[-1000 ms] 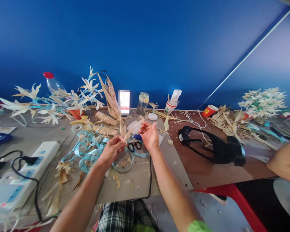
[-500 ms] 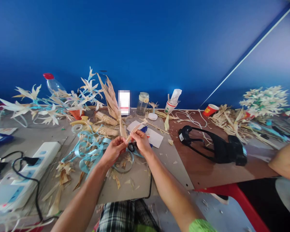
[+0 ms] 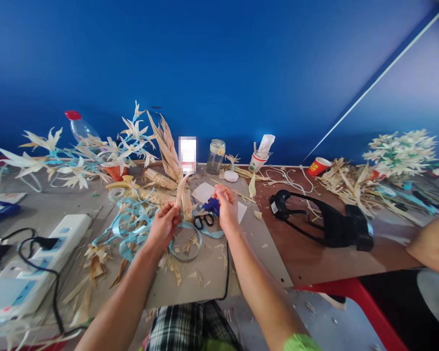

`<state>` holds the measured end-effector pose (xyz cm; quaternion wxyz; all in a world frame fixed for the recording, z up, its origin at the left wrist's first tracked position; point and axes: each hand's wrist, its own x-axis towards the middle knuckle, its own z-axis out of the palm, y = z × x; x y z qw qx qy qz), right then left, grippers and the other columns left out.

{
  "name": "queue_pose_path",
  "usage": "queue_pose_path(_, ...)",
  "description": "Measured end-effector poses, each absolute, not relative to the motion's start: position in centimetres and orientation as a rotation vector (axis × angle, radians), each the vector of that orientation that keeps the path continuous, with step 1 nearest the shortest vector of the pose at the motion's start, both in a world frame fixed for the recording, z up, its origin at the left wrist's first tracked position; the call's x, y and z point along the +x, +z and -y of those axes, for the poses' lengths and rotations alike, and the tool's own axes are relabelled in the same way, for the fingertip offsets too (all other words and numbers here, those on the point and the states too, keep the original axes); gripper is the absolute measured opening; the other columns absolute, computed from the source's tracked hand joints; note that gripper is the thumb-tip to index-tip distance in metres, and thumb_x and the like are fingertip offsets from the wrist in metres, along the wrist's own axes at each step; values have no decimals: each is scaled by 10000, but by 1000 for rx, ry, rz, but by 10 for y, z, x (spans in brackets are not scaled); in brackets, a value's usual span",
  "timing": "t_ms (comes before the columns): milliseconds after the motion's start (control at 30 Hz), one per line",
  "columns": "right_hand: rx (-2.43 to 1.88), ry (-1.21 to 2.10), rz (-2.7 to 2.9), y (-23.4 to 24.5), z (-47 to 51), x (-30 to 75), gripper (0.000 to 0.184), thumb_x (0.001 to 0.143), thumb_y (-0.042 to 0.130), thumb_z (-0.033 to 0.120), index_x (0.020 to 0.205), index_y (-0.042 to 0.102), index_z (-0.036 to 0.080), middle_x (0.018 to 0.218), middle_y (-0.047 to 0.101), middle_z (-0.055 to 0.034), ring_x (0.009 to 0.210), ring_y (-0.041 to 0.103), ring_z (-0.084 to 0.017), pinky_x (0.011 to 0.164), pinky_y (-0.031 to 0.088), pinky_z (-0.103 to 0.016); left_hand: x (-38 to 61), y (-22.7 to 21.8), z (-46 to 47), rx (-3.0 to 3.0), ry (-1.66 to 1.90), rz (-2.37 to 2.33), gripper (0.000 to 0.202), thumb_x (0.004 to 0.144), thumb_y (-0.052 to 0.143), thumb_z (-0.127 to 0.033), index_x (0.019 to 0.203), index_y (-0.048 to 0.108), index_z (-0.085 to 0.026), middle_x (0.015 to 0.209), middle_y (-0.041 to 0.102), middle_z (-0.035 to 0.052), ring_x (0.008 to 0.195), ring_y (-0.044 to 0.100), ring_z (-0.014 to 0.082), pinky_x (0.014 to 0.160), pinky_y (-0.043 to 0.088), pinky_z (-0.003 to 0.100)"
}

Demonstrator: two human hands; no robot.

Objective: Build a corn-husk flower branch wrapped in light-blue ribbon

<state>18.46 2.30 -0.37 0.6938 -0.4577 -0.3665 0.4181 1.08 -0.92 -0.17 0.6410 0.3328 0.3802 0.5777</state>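
Note:
Thumb and fingers of my left hand (image 3: 164, 222) pinch the lower end of a pale strip of dried corn husk (image 3: 181, 189), which points upward. Another husk piece stands just to its right, in front of the larger dry husks (image 3: 164, 146). My right hand (image 3: 226, 204) is apart from the left, its fingers curled together; whatever it may hold is too small to make out. Beside that hand sits a blue glue gun (image 3: 211, 206), partly covered by it. Black-handled scissors (image 3: 203, 222) lie between the hands, near loops of light blue ribbon (image 3: 131, 229).
Corn cobs (image 3: 161, 179) and husk flowers on blue stems (image 3: 75, 163) stand left. A white power strip (image 3: 64, 243) with black cables lies front left. A glass jar (image 3: 216, 157), a paper cup (image 3: 258, 162) and a black headset (image 3: 324, 219) are beyond and right. Another person's arm (image 3: 433, 243) rests at far right.
My hands have come apart: the right moved up and right toward the glue gun, the left slightly left with the husk strip. The scissors now show fully.

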Motion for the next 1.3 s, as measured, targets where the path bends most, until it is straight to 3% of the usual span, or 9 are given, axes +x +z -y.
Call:
queue_pose_path(133, -1107, 888, 992, -7, -22, 183, 152, 718, 602, 319, 786, 651, 192, 693, 621, 12, 681, 547, -132, 658, 424, -238, 11, -2, 9, 749, 1331, -850, 225, 686, 700, -288, 694, 510, -166, 557, 396, -72, 440, 321, 25, 453, 259, 182)
queue_pose_path(267, -1122, 881, 1030, -7, -22, 182, 223, 762, 551, 383, 796, 616, 172, 642, 588, 16, 633, 543, -123, 643, 425, -236, 11, -3, 8, 756, 1331, -841, 221, 682, 704, -279, 692, 515, -165, 564, 404, -68, 445, 333, 26, 453, 273, 178)
queue_pose_path(467, -1332, 738, 1273, 5, -16, 187, 406, 824, 453, 516, 613, 533, 178, 579, 565, 2, 601, 539, -129, 658, 410, -249, 12, -5, 7, 761, 1331, -851, 226, 681, 710, -281, 673, 517, -163, 568, 408, -63, 441, 329, 25, 444, 278, 175)
queue_pose_path(667, -1981, 454, 1621, 9, -17, 202, 234, 774, 585, 409, 881, 627, 205, 902, 666, -44, 870, 608, -196, 930, 307, -422, 10, -7, 6, 768, 1337, -844, 236, 675, 722, -287, 687, 522, -162, 560, 403, -68, 440, 333, 27, 445, 274, 177)
queue_pose_path(767, -2139, 446, 1818, 9, -16, 206, 416, 739, 622, 433, 1082, 580, 200, 1106, 608, -115, 1023, 576, -267, 940, 295, -474, 10, -8, 6, 784, 1342, -847, 230, 672, 725, -286, 684, 535, -158, 555, 418, -69, 442, 346, 28, 451, 287, 178)
queue_pose_path(867, -2185, 452, 1955, 9, -13, 207, 572, 718, 641, 436, 1211, 491, 189, 1180, 556, -151, 1118, 523, -317, 933, 312, -477, 12, -11, 6, 811, 1306, -897, 238, 653, 741, -307, 688, 560, -158, 588, 508, -49, 488, 442, 46, 499, 358, 187)
queue_pose_path(1000, -2225, 485, 1966, 10, -11, 208, 758, 706, 657, 378, 1358, 321, 185, 1284, 452, -194, 1131, 516, -325, 897, 364, -435, 17, -16, 6, 847, 1183, -950, 277, 631, 758, -364, 735, 607, -157, 789, 666, 29, 725, 614, 135, 720, 473, 268)
queue_pose_path(1100, -2219, 511, 1970, 8, -11, 209, 829, 706, 653, 337, 1404, 234, 179, 1309, 408, -209, 1100, 540, -314, 871, 389, -405, 20, -17, 7, 867, 1130, -937, 285, 640, 753, -389, 734, 606, -163, 975, 693, 76, 945, 621, 198, 834, 456, 310)
queue_pose_path(1300, -2173, 430, 1970, 8, -12, 208, 644, 754, 548, 189, 1353, 314, 140, 1239, 455, -196, 1051, 562, -285, 868, 391, -393, 18, -14, 7, 861, 1134, -929, 272, 633, 761, -372, 713, 588, -177, 1068, 683, 76, 1011, 592, 197, 838, 427, 289)
